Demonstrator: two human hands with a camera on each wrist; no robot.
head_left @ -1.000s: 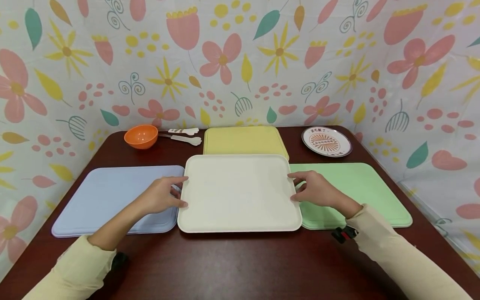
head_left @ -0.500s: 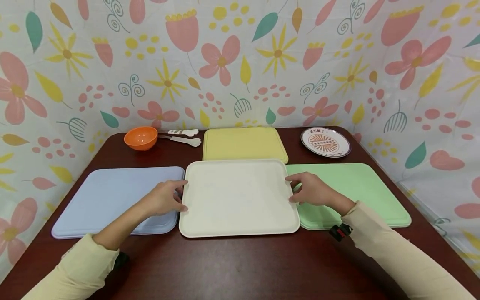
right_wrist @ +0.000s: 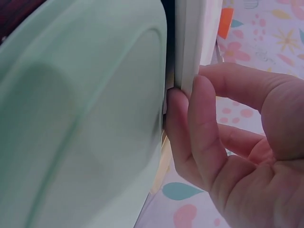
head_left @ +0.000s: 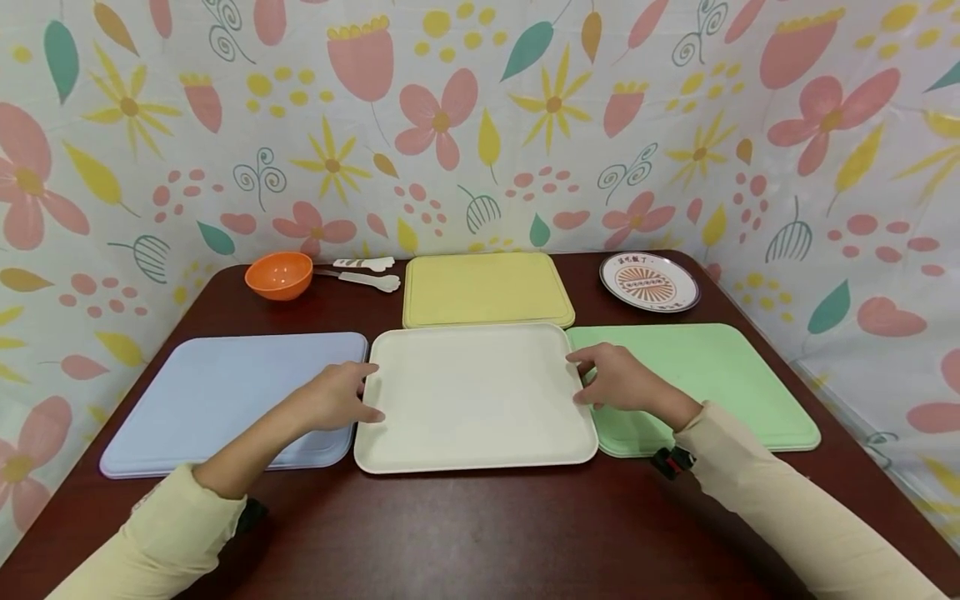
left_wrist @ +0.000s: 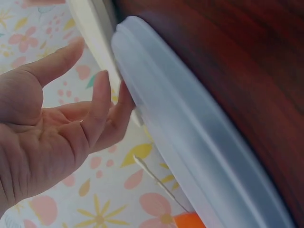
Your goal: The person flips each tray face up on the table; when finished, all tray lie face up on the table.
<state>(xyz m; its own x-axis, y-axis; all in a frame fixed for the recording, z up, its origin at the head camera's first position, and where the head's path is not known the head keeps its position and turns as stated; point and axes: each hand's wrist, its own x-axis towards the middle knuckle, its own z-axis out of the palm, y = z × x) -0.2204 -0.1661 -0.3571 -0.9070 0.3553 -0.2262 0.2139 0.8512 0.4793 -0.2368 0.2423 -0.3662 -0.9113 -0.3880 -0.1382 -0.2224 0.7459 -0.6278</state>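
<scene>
A white rectangular tray [head_left: 476,396] with a low raised rim lies in the middle of the head view, between a blue board [head_left: 247,392] and a green board [head_left: 697,379]. At its left rim is my left hand [head_left: 341,396], thumb and fingers spread; in the left wrist view the thumb stands apart from the nearly straight fingers [left_wrist: 100,95] by the tray's side. My right hand [head_left: 615,379] pinches the right rim. In the right wrist view its thumb [right_wrist: 232,80] lies on the tray's upper face, with bent fingers [right_wrist: 202,109] at the edge and underside.
A yellow board [head_left: 487,287] lies just behind the tray. Back left are an orange bowl [head_left: 279,277] and two pale-handled utensils [head_left: 367,279]; back right, a printed plate [head_left: 649,282]. Dark table [head_left: 480,525] shows in front, and a flowered cloth [head_left: 450,125] surrounds the far sides.
The white tray has come lower and toward me, uncovering more of the yellow board, and shifted slightly left. The left thumb and fingers have spread wider; the right hand keeps its pinch.
</scene>
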